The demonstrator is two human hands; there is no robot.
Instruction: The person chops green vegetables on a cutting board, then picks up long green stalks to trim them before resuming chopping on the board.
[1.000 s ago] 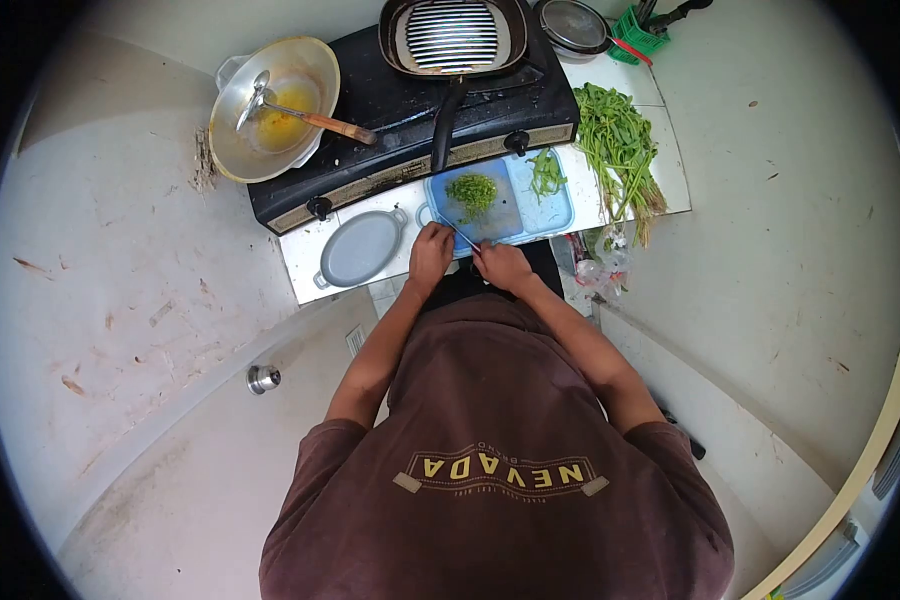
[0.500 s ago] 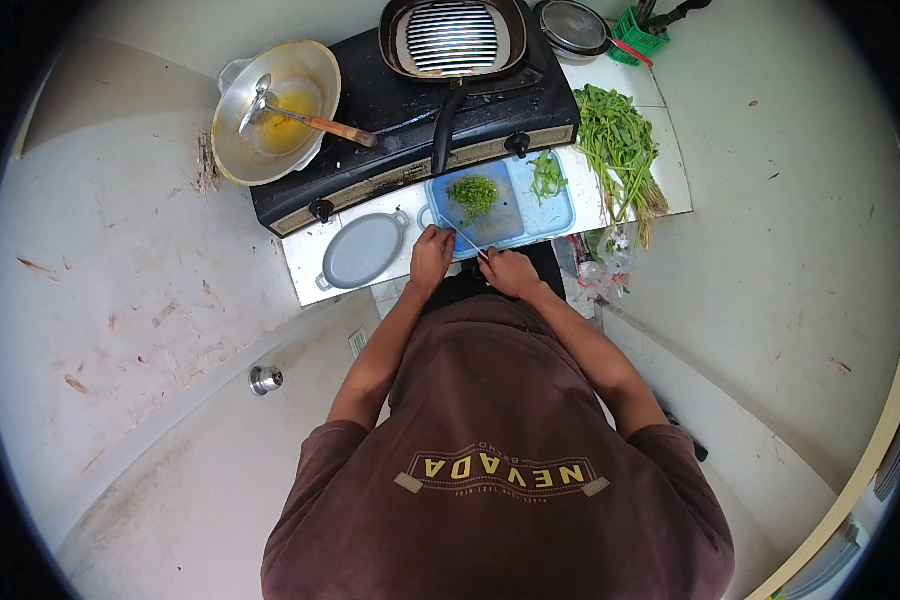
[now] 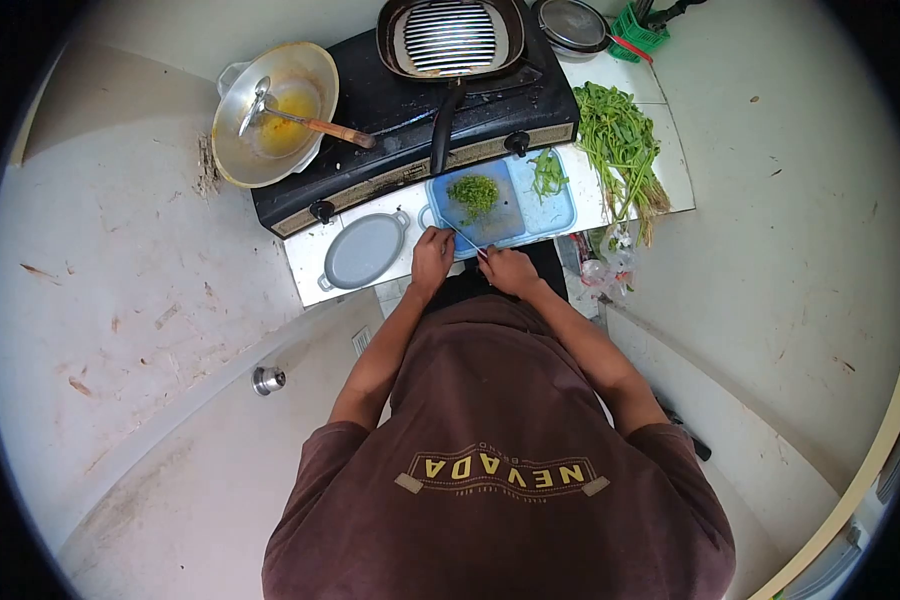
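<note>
My right hand (image 3: 508, 271) is closed round the handle of a knife (image 3: 465, 238), whose thin blade points up and left over the near edge of a blue cutting board (image 3: 508, 222). At the board's near left corner is my left hand (image 3: 433, 256), its fingers pressed together beside the blade; what they hold, if anything, is too small to make out. Chopped greens (image 3: 472, 197) lie in a pile on the darker left part of the board. A few leafy pieces (image 3: 547, 174) rest on the lighter right part.
A grey oval dish (image 3: 364, 251) is left of the board. Behind stands a black stove (image 3: 370, 85) with a wok (image 3: 232, 150), a ladle (image 3: 335, 130) and a grill pan (image 3: 450, 75). A bunch of greens (image 3: 615, 140) lies at the right, near a green basket (image 3: 632, 38).
The view has shifted very slightly. Both hands and the knife are in nearly the same place over the board.
</note>
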